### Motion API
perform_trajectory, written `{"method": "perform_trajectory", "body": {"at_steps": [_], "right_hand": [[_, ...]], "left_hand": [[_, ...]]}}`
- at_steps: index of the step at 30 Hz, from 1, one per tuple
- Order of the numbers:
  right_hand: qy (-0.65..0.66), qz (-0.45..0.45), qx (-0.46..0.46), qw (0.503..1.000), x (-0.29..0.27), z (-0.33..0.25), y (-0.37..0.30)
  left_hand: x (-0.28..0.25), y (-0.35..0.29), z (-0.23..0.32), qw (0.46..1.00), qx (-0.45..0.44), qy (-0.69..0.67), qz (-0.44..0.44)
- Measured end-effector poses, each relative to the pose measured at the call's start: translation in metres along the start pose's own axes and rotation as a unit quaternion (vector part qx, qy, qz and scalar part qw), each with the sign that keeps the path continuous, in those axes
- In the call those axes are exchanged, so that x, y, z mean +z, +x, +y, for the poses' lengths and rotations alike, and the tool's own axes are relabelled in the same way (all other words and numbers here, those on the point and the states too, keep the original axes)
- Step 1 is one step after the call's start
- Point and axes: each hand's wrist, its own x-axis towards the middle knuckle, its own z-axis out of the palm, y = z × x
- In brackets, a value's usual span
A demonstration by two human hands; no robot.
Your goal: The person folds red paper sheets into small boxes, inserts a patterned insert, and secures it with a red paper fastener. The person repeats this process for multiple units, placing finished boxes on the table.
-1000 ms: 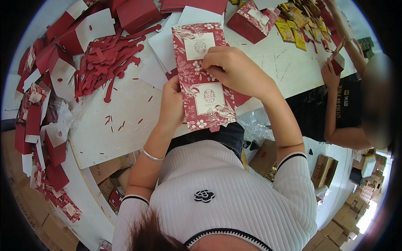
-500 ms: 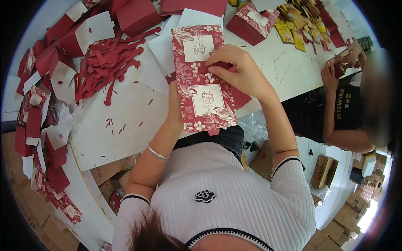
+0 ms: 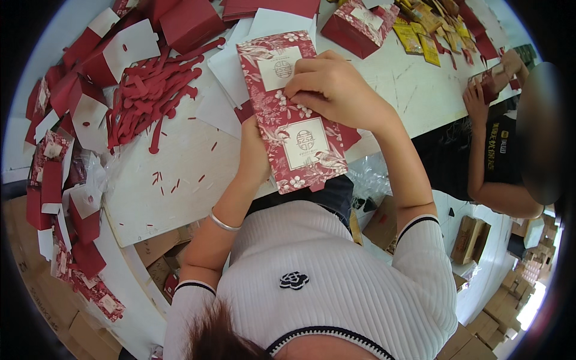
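A flat red gift box blank with white floral print and two cream label panels is held up in front of my body, slightly tilted. My left hand grips its left edge, with the fingers hidden behind the card. Across the middle of the printed face, my right hand has its thumb and fingers pinched together at the card; a small part between them is hidden. Red flaps stick out behind the blank at its right and lower edges. White sheets lie on the table behind it.
A heap of red strap handles lies at the left, with small red scraps nearby. Folded red boxes crowd the left and far edges. Yellow packets sit at the far right beside a finished red box. A co-worker's hands hold another box.
The blank has tilted, its lower end swinging to the right. My right hand has shifted slightly up and left over it, still pinching near the middle.
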Motion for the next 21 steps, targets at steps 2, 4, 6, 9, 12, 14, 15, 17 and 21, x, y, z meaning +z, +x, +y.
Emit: {"method": "perform_trajectory", "body": {"at_steps": [2, 4, 6, 9, 12, 14, 15, 17, 21], "right_hand": [[-0.028, -0.002, -0.019, 0.999, 0.003, -0.005, 0.001], [-0.054, -0.001, -0.036, 0.998, 0.005, -0.007, 0.002], [-0.047, -0.01, -0.029, 0.998, 0.006, -0.005, 0.002], [0.007, -0.021, -0.013, 1.0, 0.008, 0.001, 0.002], [0.146, -0.037, 0.026, 0.988, 0.01, 0.011, 0.005], [0.189, -0.05, 0.035, 0.98, 0.01, 0.013, 0.006], [0.176, -0.056, 0.027, 0.982, 0.009, 0.012, 0.007], [0.151, -0.073, 0.01, 0.986, 0.008, 0.013, 0.009], [0.172, -0.126, 0.043, 0.976, 0.005, 0.013, 0.015]], "left_hand": [[0.0, -0.005, 0.0, 0.996, -0.05, -0.069, 0.036], [0.0, -0.003, 0.001, 0.996, -0.057, -0.048, 0.04], [0.006, -0.002, 0.007, 0.997, -0.062, -0.029, 0.044], [0.017, -0.008, 0.025, 0.997, -0.054, 0.041, 0.025], [0.015, -0.003, 0.029, 0.996, -0.067, 0.051, 0.0], [0.009, 0.005, 0.022, 0.996, -0.06, 0.055, -0.031], [0.005, 0.009, 0.017, 0.996, -0.057, 0.057, -0.046], [0.001, 0.014, 0.011, 0.995, -0.08, 0.016, -0.049], [0.005, 0.01, 0.017, 0.994, -0.089, 0.019, -0.06]]}}
